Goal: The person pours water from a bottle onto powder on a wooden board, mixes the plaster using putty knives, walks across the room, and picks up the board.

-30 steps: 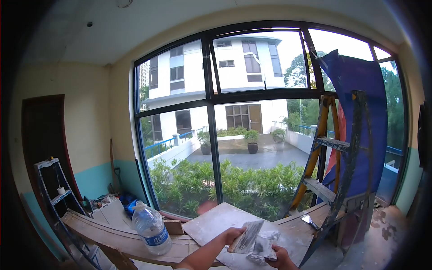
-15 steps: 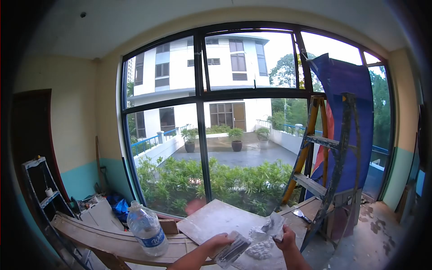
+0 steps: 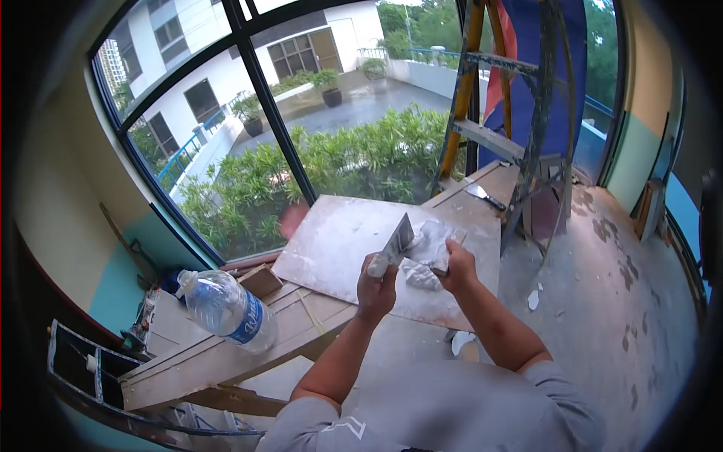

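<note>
My left hand is closed on a putty knife whose wide grey blade stands up on edge. Beside it, my right hand grips a second putty knife, mostly covered by white putty. Both hands are above a white-smeared board. A lump of the same putty lies on the board just below the blades. A third putty knife with a dark handle rests on the planks behind the board, out of my hands.
A large clear water bottle stands on the wooden bench at left. A paint-splashed stepladder rises beyond the board on the right. Another ladder is at lower left. Window panes run along the back. Debris lies on the floor.
My view has tilted down and turned, so my arms and shirt now show. The left blade has swung from pointing down to upright, and both hands are closer together over the board.
</note>
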